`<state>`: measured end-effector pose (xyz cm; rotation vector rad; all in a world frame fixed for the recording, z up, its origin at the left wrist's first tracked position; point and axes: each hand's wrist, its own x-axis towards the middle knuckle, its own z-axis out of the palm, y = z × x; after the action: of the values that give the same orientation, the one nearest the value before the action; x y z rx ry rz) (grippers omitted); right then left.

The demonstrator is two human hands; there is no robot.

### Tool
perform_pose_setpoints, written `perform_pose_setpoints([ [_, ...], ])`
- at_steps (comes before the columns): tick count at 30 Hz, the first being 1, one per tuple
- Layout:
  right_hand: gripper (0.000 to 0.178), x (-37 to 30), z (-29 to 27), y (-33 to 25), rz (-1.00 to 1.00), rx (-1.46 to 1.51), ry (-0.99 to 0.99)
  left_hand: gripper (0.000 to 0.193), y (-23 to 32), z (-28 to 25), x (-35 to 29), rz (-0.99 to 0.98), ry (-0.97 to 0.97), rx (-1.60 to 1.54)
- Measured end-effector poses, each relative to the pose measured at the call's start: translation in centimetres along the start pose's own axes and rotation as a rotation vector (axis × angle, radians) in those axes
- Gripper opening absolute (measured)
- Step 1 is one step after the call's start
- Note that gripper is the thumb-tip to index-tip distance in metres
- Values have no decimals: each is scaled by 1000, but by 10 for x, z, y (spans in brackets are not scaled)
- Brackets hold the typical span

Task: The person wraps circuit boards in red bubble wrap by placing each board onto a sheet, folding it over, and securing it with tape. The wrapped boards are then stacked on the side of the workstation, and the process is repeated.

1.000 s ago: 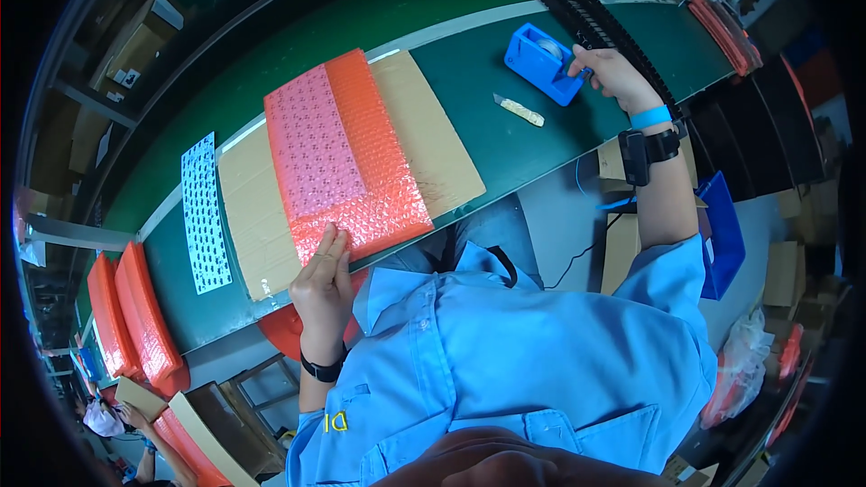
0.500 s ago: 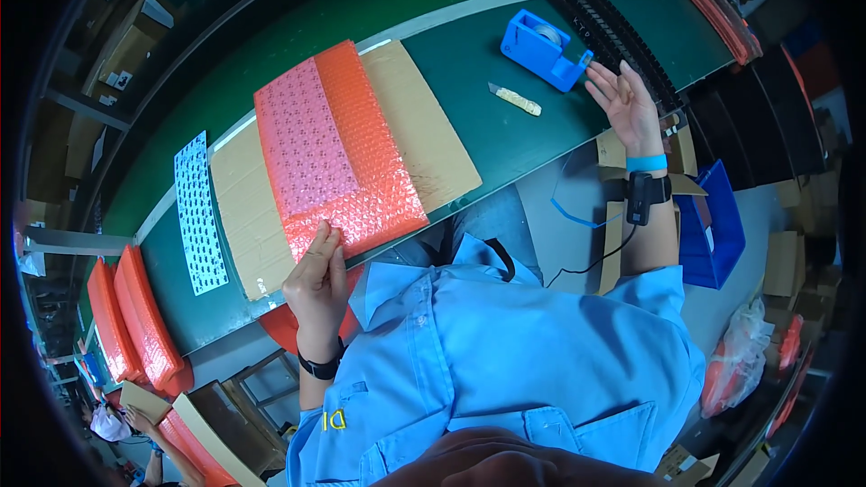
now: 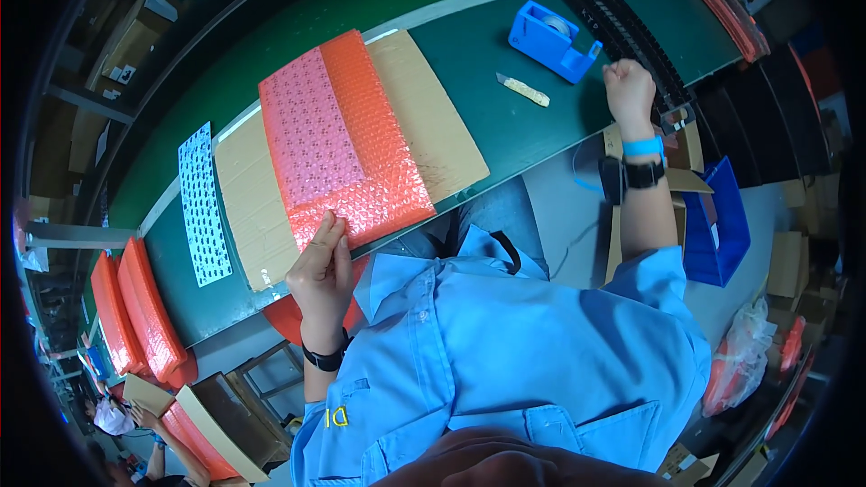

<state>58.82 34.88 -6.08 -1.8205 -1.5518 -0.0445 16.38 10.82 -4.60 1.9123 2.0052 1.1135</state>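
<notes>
My left hand (image 3: 322, 272) pinches the near edge of a red bubble-wrap bag (image 3: 397, 167), its fingertips on top. Through the bag's left part shows a pinkish panel with a dark pattern (image 3: 313, 131). The bag lies on a flat brown cardboard sheet (image 3: 433, 113). Off to the right, my right hand (image 3: 630, 90) is closed in a fist beside the blue tape dispenser (image 3: 548, 43), just off its cutter end. Whether a strip of tape is in those fingers I cannot make out. A utility knife with a wrapped pale handle (image 3: 525, 91) lies nearer than the dispenser.
On the green bench (image 3: 487, 45), a white sheet with dark marks (image 3: 204, 207) lies left of the cardboard. A black slotted rack (image 3: 622, 22) runs along the right. Red bubble bags (image 3: 149, 316) stand at the left. Below right is a blue bin (image 3: 722, 225). Another person's hand (image 3: 144, 417) works lower left.
My right hand has gone from spread fingers to a fist beside the dispenser's cutter end. My left hand stays at the bag's near edge. The whole view has shifted slightly.
</notes>
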Motion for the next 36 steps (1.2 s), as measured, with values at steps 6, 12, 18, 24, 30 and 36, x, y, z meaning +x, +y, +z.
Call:
perform_pose_setpoints([
  [6,42,-61,-23,-90,-127,806,-587,20,-11,-14,-3,-11,-19,-32],
  [12,48,-102,-8,-239,-662,936,-1403,26,-31,-17,-14,119,50,1],
  [18,43,-138,56,-307,-844,842,-1605,38,-29,-26,-21,47,89,-7],
  [24,35,-144,71,-327,-1026,606,-1383,37,-47,-42,-25,100,-26,3],
  [30,36,-144,71,-337,-1150,483,-1211,37,-50,-45,-20,193,-38,104],
  [36,41,-118,68,-356,-1229,-71,-1235,41,-49,-40,-19,190,-71,130],
])
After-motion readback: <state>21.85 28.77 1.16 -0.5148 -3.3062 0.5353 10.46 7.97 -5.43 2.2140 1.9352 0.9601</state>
